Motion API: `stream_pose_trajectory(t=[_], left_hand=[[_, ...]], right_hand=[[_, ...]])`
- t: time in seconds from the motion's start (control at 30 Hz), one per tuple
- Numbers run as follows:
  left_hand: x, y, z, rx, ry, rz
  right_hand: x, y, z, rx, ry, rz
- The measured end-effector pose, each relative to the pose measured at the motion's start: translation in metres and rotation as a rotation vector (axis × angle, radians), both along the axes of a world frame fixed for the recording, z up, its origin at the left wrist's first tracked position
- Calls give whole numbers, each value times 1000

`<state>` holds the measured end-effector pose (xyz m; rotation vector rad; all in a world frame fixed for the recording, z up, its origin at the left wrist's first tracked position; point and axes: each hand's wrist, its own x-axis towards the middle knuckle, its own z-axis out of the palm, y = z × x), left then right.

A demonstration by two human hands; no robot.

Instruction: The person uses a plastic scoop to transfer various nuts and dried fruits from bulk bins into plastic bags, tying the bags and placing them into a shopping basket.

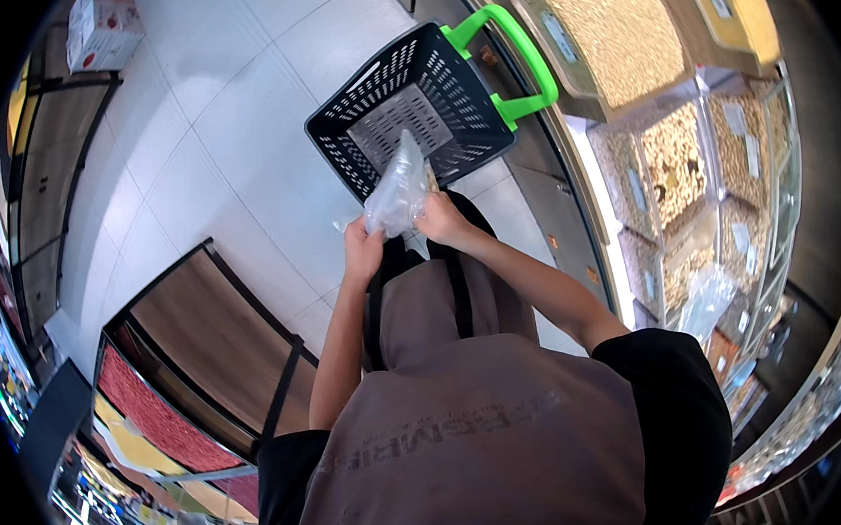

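Observation:
In front of my body I hold up a clear plastic bag point(399, 189). My left hand point(363, 249) is closed on its lower left edge, and my right hand point(440, 219) grips its right side. The bag looks thin and crumpled, with its peak pointing away from me. I cannot make out whether anything is inside it. Just beyond the bag stands a black shopping basket point(476, 105) with a bright green handle point(535, 53) leaning to the right. The bag overlaps the basket's near edge in my view.
To the right, open bins of pale grain point(608, 30) and nuts point(675, 165) line a counter, with another clear bag point(707, 301) hanging there. A bin of red beans point(160, 408) and a brown cabinet point(218, 333) stand at left. A white box point(103, 32) sits far left on the tiled floor point(240, 139).

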<state>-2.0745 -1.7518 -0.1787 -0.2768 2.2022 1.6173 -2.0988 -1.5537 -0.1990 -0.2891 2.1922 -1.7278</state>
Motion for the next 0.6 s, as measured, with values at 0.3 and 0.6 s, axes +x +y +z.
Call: stream_pose_trajectory(t=[0.3, 0.6], left_hand=[[-11, 53, -127, 272, -441, 519], [-49, 65, -284, -136, -475, 424]], right_hand=[[-41, 11, -116, 215, -107, 122], [-73, 20, -260, 392, -246, 65]])
